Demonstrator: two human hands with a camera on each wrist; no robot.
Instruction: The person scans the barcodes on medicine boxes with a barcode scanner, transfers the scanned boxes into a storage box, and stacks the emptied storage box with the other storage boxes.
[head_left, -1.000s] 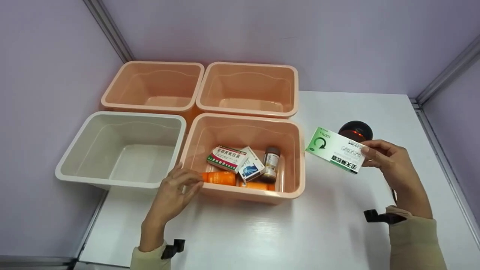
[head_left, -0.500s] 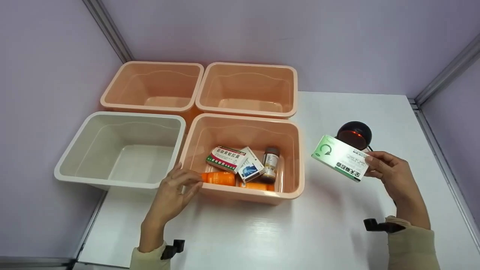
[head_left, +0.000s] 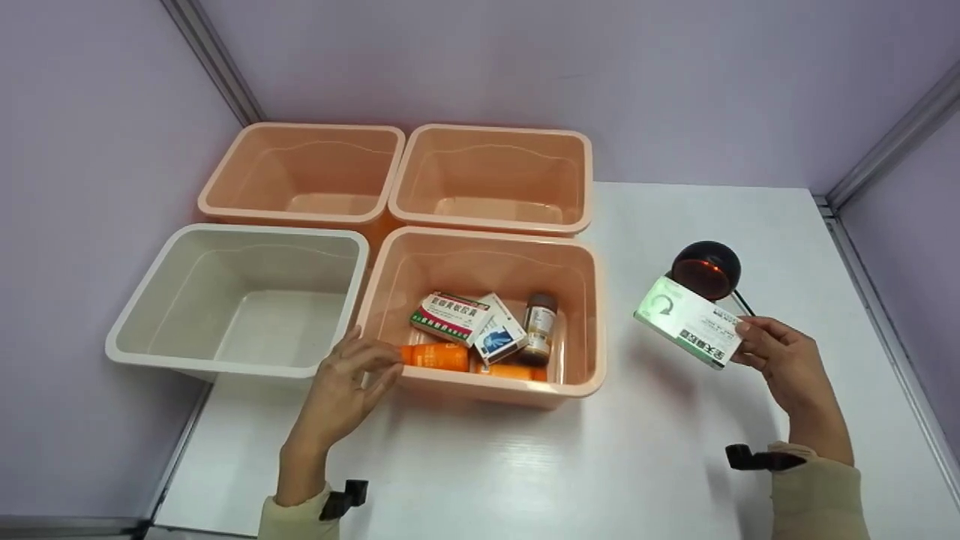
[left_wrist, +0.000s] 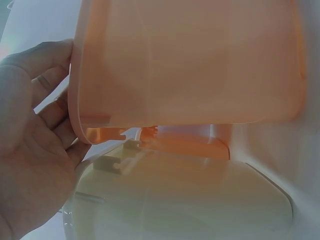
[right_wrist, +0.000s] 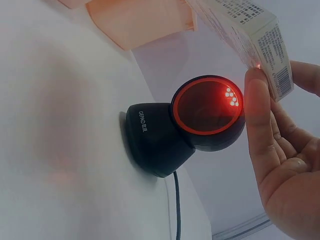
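From here I see my right hand [head_left: 780,360] pinching a green-and-white box [head_left: 688,321] right in front of the scanner [head_left: 705,268], while my left hand [head_left: 346,390] rests loose-fingered against the orange bin [head_left: 480,390] on the worktop [head_left: 600,465].

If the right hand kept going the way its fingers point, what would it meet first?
Probably the black barcode scanner: the right hand, pinching the green-and-white box, points toward its lit window, which sits close behind the box. The exact gap is unclear.
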